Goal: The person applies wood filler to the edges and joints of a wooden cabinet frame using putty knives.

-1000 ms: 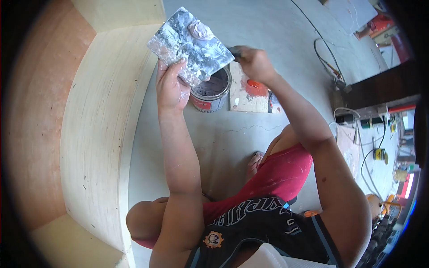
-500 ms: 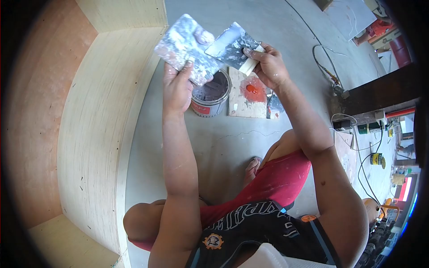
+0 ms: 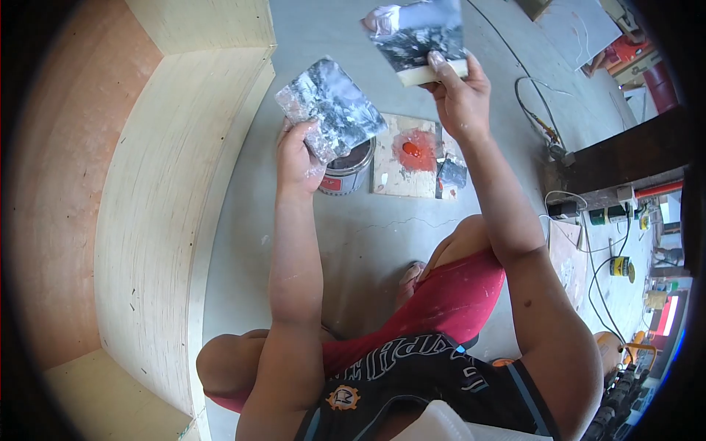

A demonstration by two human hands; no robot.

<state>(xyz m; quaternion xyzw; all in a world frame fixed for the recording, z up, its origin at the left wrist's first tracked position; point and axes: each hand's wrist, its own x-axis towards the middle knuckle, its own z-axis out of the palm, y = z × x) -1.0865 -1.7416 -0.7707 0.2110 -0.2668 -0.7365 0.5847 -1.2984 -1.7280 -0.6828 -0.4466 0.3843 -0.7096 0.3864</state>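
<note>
My left hand (image 3: pixel 300 163) is closed on a flat, squarish putty plate (image 3: pixel 340 103) smeared grey and white, the thumb lying on its upper face. Farther up and to the right, my right hand (image 3: pixel 463 99) grips a putty spreader (image 3: pixel 430 40) by its cream-coloured edge strip. A lump of pale putty (image 3: pixel 384 20) clings to the spreader's far left corner. The two tools are apart. Partly hidden beneath the plate stands an open can (image 3: pixel 344 181) of greyish filler. Beside it lies a wooden board (image 3: pixel 390 178) bearing red paste (image 3: pixel 413 151) and a dark, stained scraper (image 3: pixel 451 175).
A curved pale plywood structure (image 3: pixel 154 191) rises along the left. Cables (image 3: pixel 535 110) run over the concrete floor at the right, near a dark beam (image 3: pixel 618 151). A yellow-and-black tin (image 3: pixel 621 267) stands farther right. Part of another person in red (image 3: pixel 625 50) shows at upper right.
The spreader has moved up and right, away from the plate, and now carries the putty lump that was on the plate. The plate has shifted slightly down and right, its surface showing darker.
</note>
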